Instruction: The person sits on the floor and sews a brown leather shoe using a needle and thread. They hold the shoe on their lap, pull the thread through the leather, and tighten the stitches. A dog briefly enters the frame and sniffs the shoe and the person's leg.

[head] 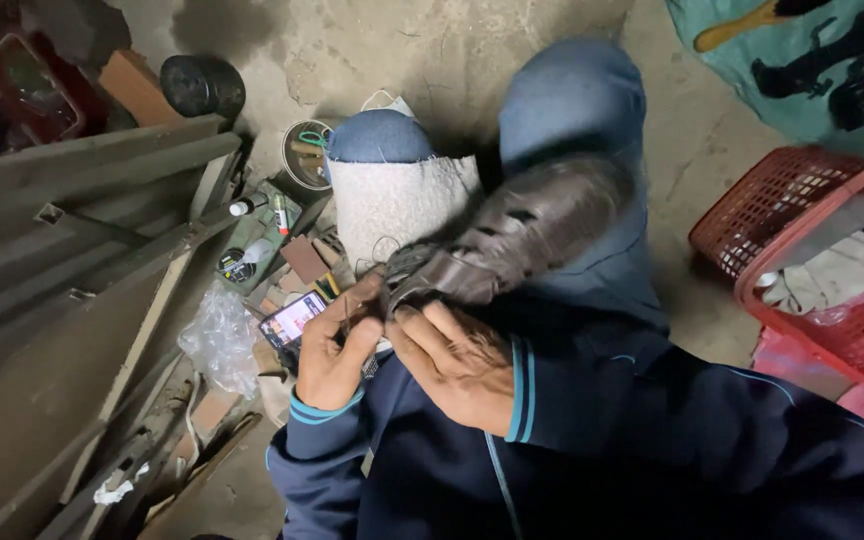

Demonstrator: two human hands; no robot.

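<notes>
Both hands meet at the near end of a dark brown woven leather shoe (pixel 522 235) lying across the lap: left hand (pixel 332 355) clenched on its edge, right hand (pixel 457 365) pressing fingers against it, true grip unclear. Risk, as judged: shoe rests on sloped knees, so a slack hold could tip it to the floor. Close by on the left: phone (pixel 292 318), small bottles (pixel 262 215), plastic wrap (pixel 220 340), metal bars (pixel 82 190). Red basket (pixel 802 200) sits right.

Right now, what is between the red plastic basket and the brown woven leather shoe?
In the head view, the person's blue-jeaned knee and bare concrete floor lie between the red plastic basket and brown woven leather shoe.
</notes>
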